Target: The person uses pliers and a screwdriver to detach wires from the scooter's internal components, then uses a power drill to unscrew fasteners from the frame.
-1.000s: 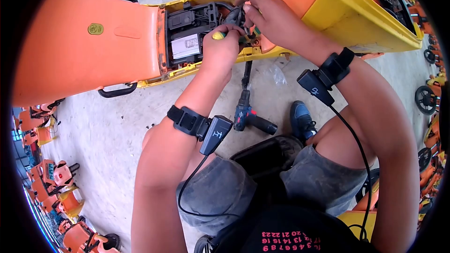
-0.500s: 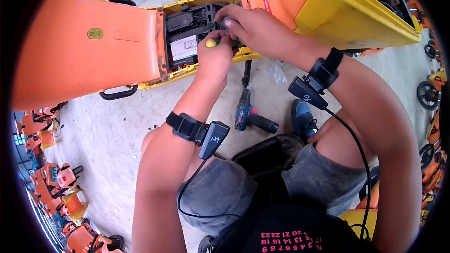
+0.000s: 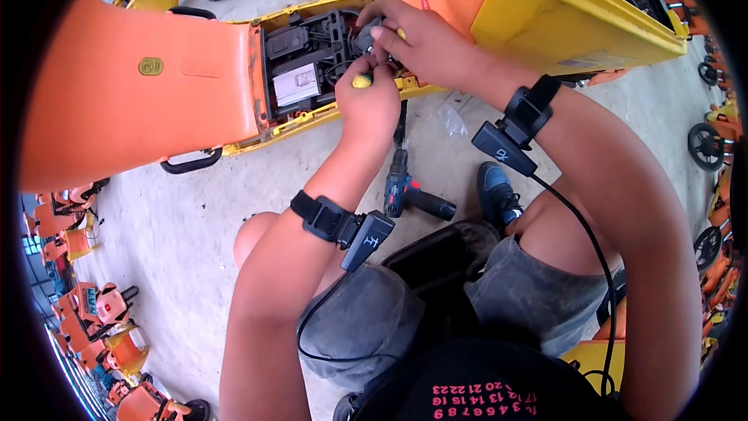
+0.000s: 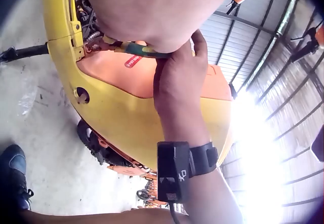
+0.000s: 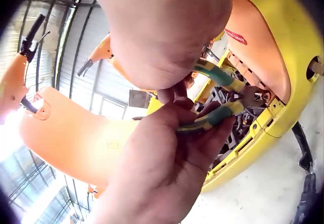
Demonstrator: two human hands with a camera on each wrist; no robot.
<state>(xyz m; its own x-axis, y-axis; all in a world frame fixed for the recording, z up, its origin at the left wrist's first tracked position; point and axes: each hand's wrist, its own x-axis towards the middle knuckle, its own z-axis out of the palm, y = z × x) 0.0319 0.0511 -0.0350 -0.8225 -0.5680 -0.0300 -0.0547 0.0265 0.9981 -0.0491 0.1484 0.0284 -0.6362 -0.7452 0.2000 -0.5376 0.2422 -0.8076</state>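
Pliers (image 5: 250,96) with green-and-yellow handles are at the open bay of an orange-and-yellow scooter (image 3: 210,70). Their handles stand spread apart, and in the right wrist view the metal head points toward the orange front panel. My left hand (image 3: 366,97) grips one handle, its yellow end (image 3: 361,81) showing at the palm. The other handle (image 4: 139,49) runs to my right hand (image 3: 425,39), whose curled fingers hold it; the fingertips of both hands nearly meet. The hands hide much of the pliers in the head view.
Inside the bay sit a silver box (image 3: 297,83) and black wiring. A cordless drill (image 3: 401,187) lies on the concrete floor beside a clear plastic bag (image 3: 450,121). A black open bag (image 3: 440,257) is between the person's legs. More scooters (image 3: 109,304) stand around.
My right hand has come left and a little down toward my left hand, over the bay. The head view has shifted slightly. My left hand keeps its grip on the handle.
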